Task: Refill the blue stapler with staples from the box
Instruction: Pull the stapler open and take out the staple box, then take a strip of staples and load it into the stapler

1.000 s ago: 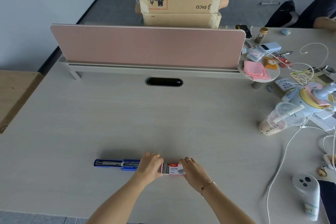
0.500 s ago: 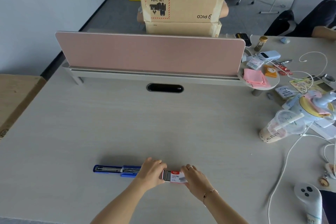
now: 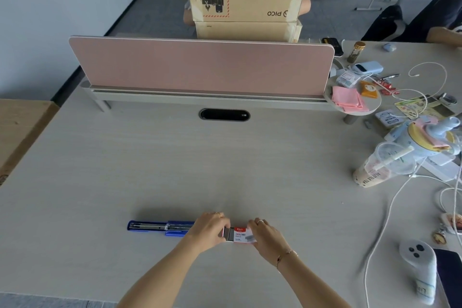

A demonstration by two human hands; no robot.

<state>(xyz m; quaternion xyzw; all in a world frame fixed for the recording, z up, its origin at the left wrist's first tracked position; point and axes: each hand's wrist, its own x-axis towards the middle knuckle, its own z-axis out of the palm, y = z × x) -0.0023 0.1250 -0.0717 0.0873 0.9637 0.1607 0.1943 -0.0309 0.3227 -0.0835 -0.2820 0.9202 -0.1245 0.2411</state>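
Here both hands [image 3: 211, 230] [image 3: 268, 235] pinch the staple box [image 3: 241, 234]; blue stapler [image 3: 160, 227] lies left-right.

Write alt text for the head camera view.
Two hands, left hand and right hand, hold a small staple box on a pale desk. An opened blue stapler lies just left of them.

A pale wood-grain bench [image 3: 175, 170] stretches beyond the hands, a pink divider panel [image 3: 200, 67] across its far edge; grey floor [image 3: 150, 12] behind.
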